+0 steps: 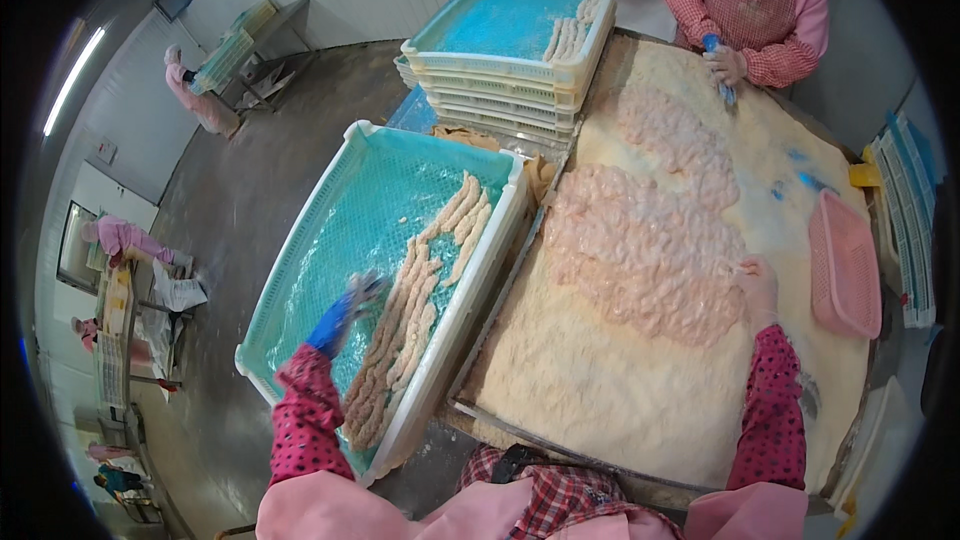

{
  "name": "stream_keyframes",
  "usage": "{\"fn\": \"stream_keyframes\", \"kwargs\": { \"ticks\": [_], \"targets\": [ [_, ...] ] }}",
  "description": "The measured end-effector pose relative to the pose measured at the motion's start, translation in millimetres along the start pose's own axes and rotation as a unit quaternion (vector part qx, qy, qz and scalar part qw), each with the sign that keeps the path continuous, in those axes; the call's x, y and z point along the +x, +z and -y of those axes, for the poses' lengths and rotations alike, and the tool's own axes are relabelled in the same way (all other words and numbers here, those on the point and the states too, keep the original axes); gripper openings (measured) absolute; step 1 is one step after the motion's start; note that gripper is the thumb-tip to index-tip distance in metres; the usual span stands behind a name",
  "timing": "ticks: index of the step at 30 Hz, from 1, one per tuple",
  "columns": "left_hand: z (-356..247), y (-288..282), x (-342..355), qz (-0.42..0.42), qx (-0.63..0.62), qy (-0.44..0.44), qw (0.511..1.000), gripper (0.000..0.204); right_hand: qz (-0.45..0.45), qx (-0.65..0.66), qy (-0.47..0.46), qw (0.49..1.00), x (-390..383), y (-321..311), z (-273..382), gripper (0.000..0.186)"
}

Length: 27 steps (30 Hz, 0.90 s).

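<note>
- Left hand (360, 290), blurred, fingers spread, is above a white plastic tray with turquoise mesh (310, 225), beside coated beige strips (402, 325).
- Right hand (758, 290) meets glossy pale-pink raw pieces (640, 250) on the powder-covered counter (580, 390); whether it pinches any, I cannot tell.

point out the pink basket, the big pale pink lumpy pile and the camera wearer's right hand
Pink basket (846, 270): head view, on its bare inside
Pale pink lumpy pile (640, 255): head view, near its middle
Right hand (758, 287): head view, on the back of the hand
</note>
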<state>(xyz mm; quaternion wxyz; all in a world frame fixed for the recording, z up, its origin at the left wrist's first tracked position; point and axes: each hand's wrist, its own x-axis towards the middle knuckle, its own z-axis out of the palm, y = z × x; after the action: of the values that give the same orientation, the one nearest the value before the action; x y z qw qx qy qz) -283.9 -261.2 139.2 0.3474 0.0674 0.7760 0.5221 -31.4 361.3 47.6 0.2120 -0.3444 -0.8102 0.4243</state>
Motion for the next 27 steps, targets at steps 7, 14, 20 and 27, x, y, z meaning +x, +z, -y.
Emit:
{"fn": "stream_keyframes", "kwargs": {
  "ticks": [7, 14, 20, 27],
  "targets": [
    [32.7, 11.7, -73.1, -0.071, 0.116, 0.033, 0.99, 0.059, 0.096, -0.021, -0.05, 0.994, -101.7, 7.3, 34.1, 0.021],
    [0.0, 206.2, -49.6, -0.001, 0.237, 0.253, 0.938, 0.062, 0.185, -0.033, 0.128, 0.974, -195.4, -22.1, 17.4, 0.018],
    [43.0, 413.3, 32.5, 0.043, 0.247, 0.363, 0.897, 0.048, -0.032, 0.026, -0.005, 0.999, -224.3, 58.5, -5.3, 0.035],
    [52.9, 412.3, 1.4, 0.201, 0.376, 0.447, 0.786, 0.045, 0.042, -0.122, -0.122, 0.984, -231.6, -42.2, 1.6, 0.068]
  ]
}}
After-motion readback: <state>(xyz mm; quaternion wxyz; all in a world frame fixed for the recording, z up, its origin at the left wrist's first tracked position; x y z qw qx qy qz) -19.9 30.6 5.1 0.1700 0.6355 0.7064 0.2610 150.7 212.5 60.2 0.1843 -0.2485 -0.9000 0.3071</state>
